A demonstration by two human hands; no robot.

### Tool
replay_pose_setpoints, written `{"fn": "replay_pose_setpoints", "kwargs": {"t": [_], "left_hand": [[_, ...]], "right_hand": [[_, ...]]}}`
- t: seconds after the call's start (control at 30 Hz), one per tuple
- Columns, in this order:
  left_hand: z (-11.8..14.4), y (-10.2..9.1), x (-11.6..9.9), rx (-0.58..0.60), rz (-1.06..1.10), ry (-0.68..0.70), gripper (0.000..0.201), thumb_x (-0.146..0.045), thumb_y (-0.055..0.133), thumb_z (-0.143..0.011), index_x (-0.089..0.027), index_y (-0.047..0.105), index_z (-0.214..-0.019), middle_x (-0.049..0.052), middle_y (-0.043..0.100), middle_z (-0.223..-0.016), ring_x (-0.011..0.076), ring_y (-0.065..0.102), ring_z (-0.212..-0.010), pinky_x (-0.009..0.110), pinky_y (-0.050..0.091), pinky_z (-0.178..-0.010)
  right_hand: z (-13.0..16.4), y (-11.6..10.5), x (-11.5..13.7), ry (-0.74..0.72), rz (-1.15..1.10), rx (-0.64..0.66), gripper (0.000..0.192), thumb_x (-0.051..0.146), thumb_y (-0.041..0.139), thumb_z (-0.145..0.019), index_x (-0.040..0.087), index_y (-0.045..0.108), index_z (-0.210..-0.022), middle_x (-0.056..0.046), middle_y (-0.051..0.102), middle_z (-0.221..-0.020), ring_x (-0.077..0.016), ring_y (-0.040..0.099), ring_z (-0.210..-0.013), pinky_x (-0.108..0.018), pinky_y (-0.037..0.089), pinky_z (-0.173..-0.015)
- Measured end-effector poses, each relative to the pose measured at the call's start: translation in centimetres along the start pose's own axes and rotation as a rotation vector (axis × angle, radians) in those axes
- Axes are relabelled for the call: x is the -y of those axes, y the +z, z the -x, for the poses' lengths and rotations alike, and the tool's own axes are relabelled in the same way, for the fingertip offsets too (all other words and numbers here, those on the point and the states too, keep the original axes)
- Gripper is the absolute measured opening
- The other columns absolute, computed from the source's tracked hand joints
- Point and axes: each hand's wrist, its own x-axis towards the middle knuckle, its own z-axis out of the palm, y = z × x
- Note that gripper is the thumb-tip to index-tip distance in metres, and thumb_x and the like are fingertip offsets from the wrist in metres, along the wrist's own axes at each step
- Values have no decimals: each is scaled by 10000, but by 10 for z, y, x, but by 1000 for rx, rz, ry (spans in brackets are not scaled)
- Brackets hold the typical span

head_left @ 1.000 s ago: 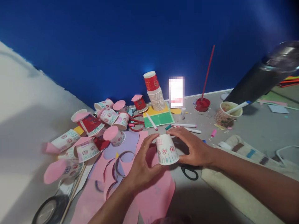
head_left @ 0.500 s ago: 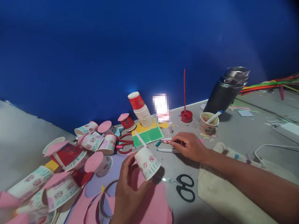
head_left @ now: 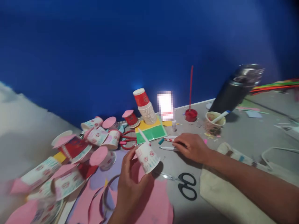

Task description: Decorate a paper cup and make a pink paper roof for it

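Observation:
My left hand (head_left: 133,183) is wrapped round a white paper cup (head_left: 147,158), tilted, with red flower shapes and teal strokes drawn on it. A white marker (head_left: 143,136) is seen just behind the cup's upper edge. My right hand (head_left: 192,147) rests low over the table, its fingers pinched at the end of a red-and-white marker (head_left: 168,140). Beside those fingers lie a teal marker cap (head_left: 161,141) and another white marker (head_left: 168,148). Black-handled scissors (head_left: 187,186) lie between my two forearms, their blades pointing towards the cup.
Several decorated cups with pink paper discs (head_left: 99,155) crowd the left. Behind stand a cup stack (head_left: 147,113), a red pot (head_left: 191,115) with a stick, a patterned cup (head_left: 213,124) and a dark flask (head_left: 235,90). Pink paper (head_left: 158,202) and a beige cloth (head_left: 217,186) lie in front.
The view has shifted, so most things appear further right. Both hands keep nearly the same poses, the left still round the cup and the right at the marker.

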Motion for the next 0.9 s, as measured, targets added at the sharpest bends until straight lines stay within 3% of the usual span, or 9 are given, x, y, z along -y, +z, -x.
{"fn": "replay_pose_setpoints", "kwargs": {"t": [0.1, 0.23, 0.4, 0.57, 0.63, 0.7, 0.73, 0.8, 0.9], "left_hand": [[0, 4, -1, -64, -4, -49, 729, -370, 795, -733, -289, 555, -1417, 93, 658, -1413, 322, 685, -1226, 413, 607, -972], [-1, 8, -1, -74, -22, -65, 731, -470, 777, -746, -270, 560, -1414, 112, 636, -1440, 353, 655, -1264, 514, 526, -1114], [-2, 7, 4, -54, -41, -11, 682, -503, 755, -786, -292, 549, -1400, 97, 630, -1420, 343, 671, -1253, 478, 580, -1069], [-2, 6, 10, -38, -23, 8, 676, -535, 731, -818, -298, 524, -1416, 105, 619, -1448, 352, 680, -1233, 494, 600, -1028], [-1, 6, 11, -31, -17, 21, 694, -538, 738, -813, -290, 523, -1424, 112, 620, -1454, 359, 680, -1230, 499, 599, -1019], [-1, 6, 10, -28, -36, 24, 692, -537, 736, -809, -293, 528, -1422, 108, 622, -1458, 360, 686, -1220, 502, 599, -1007], [-1, 6, 9, -28, -50, 27, 686, -539, 733, -808, -294, 534, -1416, 104, 624, -1455, 358, 689, -1213, 501, 597, -1005], [-1, 5, 8, -28, -64, 31, 680, -541, 740, -800, -292, 545, -1402, 101, 625, -1451, 352, 689, -1214, 494, 591, -1011], [-1, 4, 7, -24, -46, 25, 714, -538, 755, -799, -275, 526, -1422, 117, 603, -1477, 346, 674, -1239, 498, 566, -1045]], "right_hand": [[-3, 0, 1, -2, 32, 5, 156, 262, 643, -975, 220, 791, -946, -39, 810, -836, -196, 722, -774, -302, 417, -668], [-5, -1, 3, -1, 44, 14, 139, 258, 675, -958, 214, 781, -882, -29, 801, -800, -183, 698, -735, -300, 370, -638], [-6, -5, 12, 8, 32, -10, 176, 307, 689, -953, 228, 761, -813, 3, 782, -751, -154, 655, -683, -289, 319, -607], [-33, -64, -1, 223, 93, -227, 444, 440, 566, -1010, 198, 656, -649, -36, 680, -637, -171, 585, -637, -317, 342, -626], [-53, -97, -18, 372, 110, -350, 391, 399, 472, -1055, 185, 706, -827, -52, 709, -733, -183, 613, -692, -320, 403, -688], [-76, -121, -38, 511, 98, -388, 288, 355, 570, -1009, 150, 693, -1169, -48, 737, -808, -201, 658, -739, -319, 453, -722], [-88, -127, -48, 574, 84, -364, 383, 344, 637, -974, 117, 651, -1283, -43, 733, -786, -210, 671, -734, -320, 475, -711], [-109, -128, -65, 679, 53, -284, 517, 363, 686, -962, 67, 590, -1375, -45, 727, -761, -212, 679, -702, -326, 517, -676], [-130, -115, -82, 790, 38, -161, 415, 415, 652, -1018, 116, 633, -1305, -67, 743, -930, -182, 697, -735, -331, 586, -666]]}}
